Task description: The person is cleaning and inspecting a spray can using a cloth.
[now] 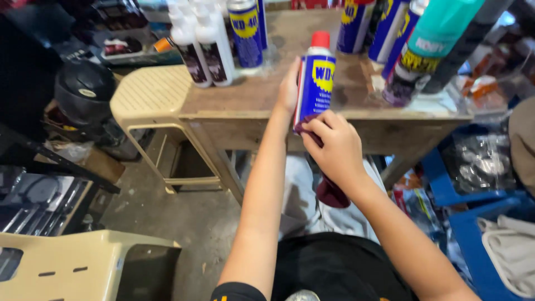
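My left hand (288,89) grips a blue and yellow spray can (315,83) with a red cap, held upright just above the near edge of a worn wooden table (267,97). My right hand (334,147) holds a dark maroon cloth (330,192) and presses it against the can's lower front. The cloth's loose end hangs down below my right wrist, over my lap.
On the table stand two white bottles (203,47), more blue spray cans (245,30), a teal bottle (440,25) and a dark can (404,75). Beige plastic stool (150,92) left of it, black helmet (83,89) further left, beige chair (67,265) near left, blue crates (473,223) right.
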